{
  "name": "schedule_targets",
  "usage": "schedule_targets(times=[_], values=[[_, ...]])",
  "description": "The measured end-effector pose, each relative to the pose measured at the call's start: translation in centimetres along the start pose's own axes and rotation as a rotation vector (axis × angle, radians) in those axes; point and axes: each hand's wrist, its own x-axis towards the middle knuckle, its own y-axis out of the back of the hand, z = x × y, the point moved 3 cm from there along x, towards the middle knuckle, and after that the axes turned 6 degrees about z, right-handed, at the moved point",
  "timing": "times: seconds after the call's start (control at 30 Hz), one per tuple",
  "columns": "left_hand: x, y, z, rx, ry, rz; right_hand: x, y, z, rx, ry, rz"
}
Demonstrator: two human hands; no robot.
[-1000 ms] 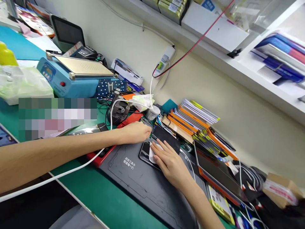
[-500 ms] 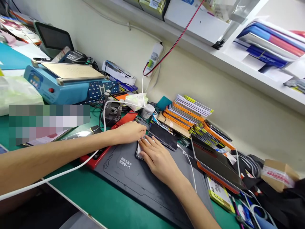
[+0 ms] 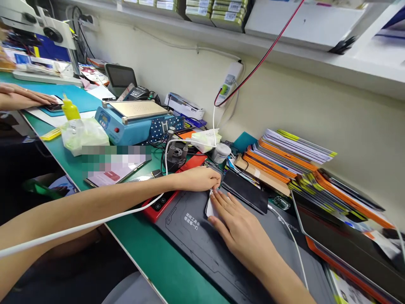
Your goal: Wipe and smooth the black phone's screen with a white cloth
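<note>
Pale wall (image 3: 284, 97), green table (image 3: 167, 266) below, white shelf (image 3: 313, 63) above. Dark grey mat (image 3: 202, 240) on table. Right hand (image 3: 237, 219) flat, fingers slightly apart; left hand (image 3: 199, 178) curled just beside, cannot tell whether fingers grip anything. Phone (image 3: 206, 207) on mat, mostly hidden under right hand; white cloth (image 3: 211, 207) between.

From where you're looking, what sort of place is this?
Probably a phone or electronics repair workshop: what looks like a microscope stands at the left, a blue machine with a flat plate sits on the bench, and a dark phone-like device lies beyond the right hand.
</note>
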Motion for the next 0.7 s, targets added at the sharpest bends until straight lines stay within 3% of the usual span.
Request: schedule_targets(times=[0.13,0.27,0.47,0.7], values=[[0.1,0.0,-0.2,0.002,-0.052,-0.033,-3.6,1.2,-0.9,-0.015,0.023,0.095],[-0.2,-0.1,-0.2,0.029,-0.045,-0.04,-7.2,2.3,1.1,-0.023,0.011,0.102],[-0.8,-1.2,-0.1,0.113,-0.061,-0.021,-9.0,2.1,4.7,0.137,-0.188,0.093],[-1.0,-2.3,0.0,0.38,-0.128,-0.163,-11.8,1.6,6.1,0.24,-0.354,0.133]])
